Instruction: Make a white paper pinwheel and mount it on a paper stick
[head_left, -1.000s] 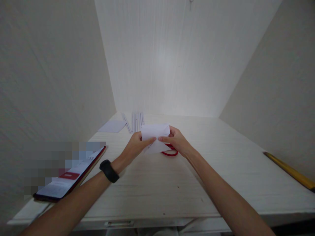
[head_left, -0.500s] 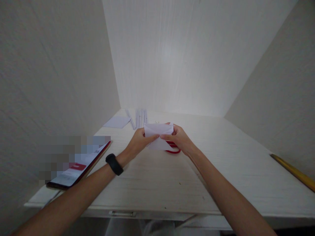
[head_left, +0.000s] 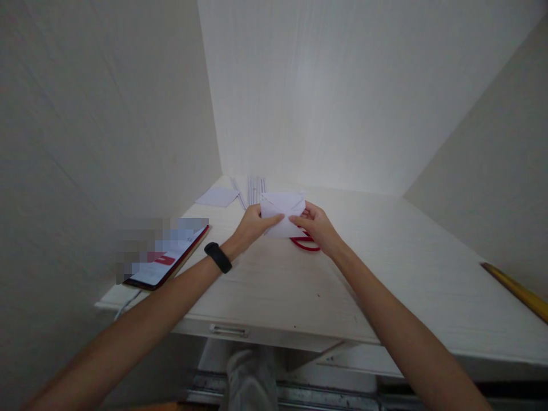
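Both hands, left hand point(head_left: 252, 224) and right hand point(head_left: 314, 225), pinch a partly folded paper point(head_left: 282, 217) mid-frame over the bench point(head_left: 385, 274); creases in, folding unfinished.

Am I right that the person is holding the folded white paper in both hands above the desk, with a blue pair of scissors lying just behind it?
Not quite: the scissors are red, not blue, as the head view shows. The rest holds: the left hand and the right hand both pinch the folded white paper above the desk.
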A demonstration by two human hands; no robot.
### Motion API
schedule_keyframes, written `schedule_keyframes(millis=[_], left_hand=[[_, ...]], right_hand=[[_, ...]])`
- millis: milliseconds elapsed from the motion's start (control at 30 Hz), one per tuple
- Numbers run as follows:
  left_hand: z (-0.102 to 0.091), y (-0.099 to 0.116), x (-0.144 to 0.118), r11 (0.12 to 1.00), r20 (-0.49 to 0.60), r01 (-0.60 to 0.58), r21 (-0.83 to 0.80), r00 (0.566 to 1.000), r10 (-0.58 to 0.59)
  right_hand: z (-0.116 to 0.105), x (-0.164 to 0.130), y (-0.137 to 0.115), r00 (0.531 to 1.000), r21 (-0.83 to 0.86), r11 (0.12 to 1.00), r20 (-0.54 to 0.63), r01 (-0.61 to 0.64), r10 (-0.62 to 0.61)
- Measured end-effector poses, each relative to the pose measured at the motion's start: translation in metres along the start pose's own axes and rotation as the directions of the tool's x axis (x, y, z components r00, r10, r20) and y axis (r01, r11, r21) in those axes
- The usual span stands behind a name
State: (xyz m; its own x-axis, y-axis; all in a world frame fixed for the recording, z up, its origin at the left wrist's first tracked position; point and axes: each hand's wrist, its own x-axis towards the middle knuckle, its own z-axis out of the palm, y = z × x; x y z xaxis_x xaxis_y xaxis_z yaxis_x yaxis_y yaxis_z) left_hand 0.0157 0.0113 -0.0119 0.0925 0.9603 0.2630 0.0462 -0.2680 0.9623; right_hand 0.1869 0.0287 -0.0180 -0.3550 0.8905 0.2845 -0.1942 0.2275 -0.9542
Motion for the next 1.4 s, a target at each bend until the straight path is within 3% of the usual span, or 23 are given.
schedule_keyframes(millis=[200, 400, 667, 833, 900, 1067, 1200, 1300, 1400], left_hand=[[0.001, -0.01, -0.002, 0.995, -0.052, -0.004, -0.096, 0.999, -0.001], [-0.001, -0.013, -0.014, 0.997, -0.171, -0.011, -0.073, 0.985, -0.001], [-0.001, -0.021, -0.043, 0.975, -0.094, 0.08, -0.209, 0.99, -0.102], [0.005, -0.001, -0.081, 0.974, 0.008, 0.131, -0.187, 0.991, -0.132], [0.006, 0.012, -0.095, 0.983, -0.015, 0.12, -0.137, 0.992, -0.123], [0.008, 0.04, -0.117, 0.987, -0.112, 0.125, -0.097, 0.984, -0.136], [0.009, 0.064, -0.13, 0.992, -0.133, 0.065, -0.105, 0.988, -0.079], [0.01, 0.084, -0.146, 0.991, -0.134, 0.047, -0.125, 0.989, -0.064], [0.014, 0.104, -0.165, 0.988, -0.108, 0.034, -0.151, 0.993, -0.051]], right_hand=[[0.006, 0.003, 0.003, 0.999, -0.027, 1.0, -0.038, -0.003, 0.002], [0.016, 0.004, 0.003, 0.998, -0.04, 0.999, -0.045, -0.036, 0.034], [0.032, -0.027, 0.005, 0.995, 0.0, 0.995, 0.001, -0.103, 0.103], [0.043, -0.06, 0.001, 0.99, -0.079, 0.989, -0.069, -0.126, 0.121], [0.049, -0.074, -0.001, 0.99, -0.084, 0.989, -0.087, -0.121, 0.113], [0.063, -0.106, -0.017, 0.996, -0.061, 0.998, -0.09, -0.004, -0.001], [0.074, -0.128, -0.041, 0.979, -0.198, 0.978, -0.18, 0.062, -0.098], [0.085, -0.152, -0.059, 0.92, -0.377, 0.912, -0.275, 0.162, -0.278], [0.098, -0.181, -0.074, 0.825, -0.56, 0.791, -0.308, 0.245, -0.474]])
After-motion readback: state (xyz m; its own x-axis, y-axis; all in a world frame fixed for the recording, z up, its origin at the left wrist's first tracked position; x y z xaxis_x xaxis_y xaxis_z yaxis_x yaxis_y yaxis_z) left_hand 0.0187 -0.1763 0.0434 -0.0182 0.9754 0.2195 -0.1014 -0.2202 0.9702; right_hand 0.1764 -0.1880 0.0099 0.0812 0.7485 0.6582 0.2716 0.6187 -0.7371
